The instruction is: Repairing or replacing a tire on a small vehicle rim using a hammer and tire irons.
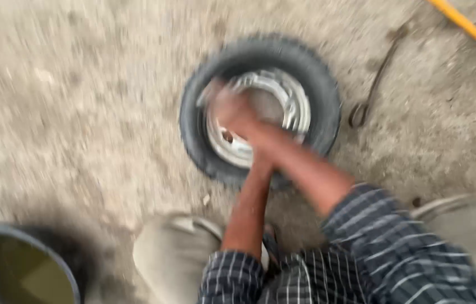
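A small black tyre on a silver metal rim lies flat on the dusty ground, in a frame blurred by motion. My right hand reaches across from the lower right and rests on the left inner part of the rim. Whether its fingers grip anything is lost in the blur. My left forearm rises from the bottom centre to the tyre's near edge. There my left hand goes under the right forearm and is hidden. Both sleeves are dark plaid.
A dark bucket with murky yellow-green liquid stands at the bottom left. A long metal tool lies right of the tyre, and a yellow rod crosses the top right corner. My grey-trousered knees flank my arms.
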